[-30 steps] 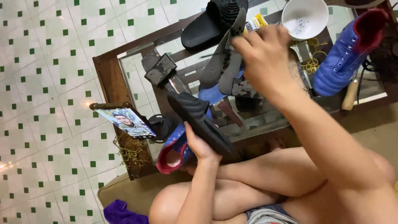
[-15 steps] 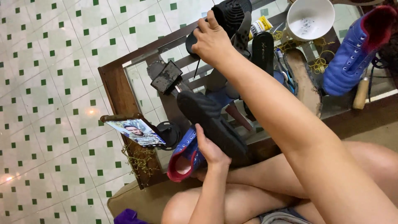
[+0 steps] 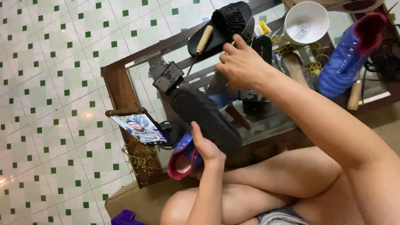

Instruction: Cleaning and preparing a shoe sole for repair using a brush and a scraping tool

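**Shoe held sole-up, far hand over the clutter**

A blue shoe (image 3: 196,137) with a red lining is gripped by the left hand (image 3: 207,146) at the near edge of the glass-topped surface (image 3: 121,83), its dark sole turned up and angled away from the body. The left fingers (image 3: 196,130) are clamped on the shoe's side, thumb pressed against the sole's edge.

The right hand (image 3: 243,64) is stretched out over the middle of the surface, fingers curled loosely together; whether anything is pinched in them cannot be told. Just beyond it a black sandal (image 3: 227,25) is seen, with a wooden-handled tool (image 3: 203,40) lying on it. A second dark sole (image 3: 262,46) is partly hidden behind the right hand.

At the far right a second blue shoe (image 3: 348,56) is stood on the surface, and a white bowl (image 3: 306,21) is placed just beside it. Loose rubber bands (image 3: 310,66) are scattered between them, and another wooden handle (image 3: 354,93) is lying near that shoe's heel.

A phone (image 3: 139,128) with a lit screen is propped at the near left corner, close to the held shoe. A green-and-white tiled floor (image 3: 50,83) is visible to the left.
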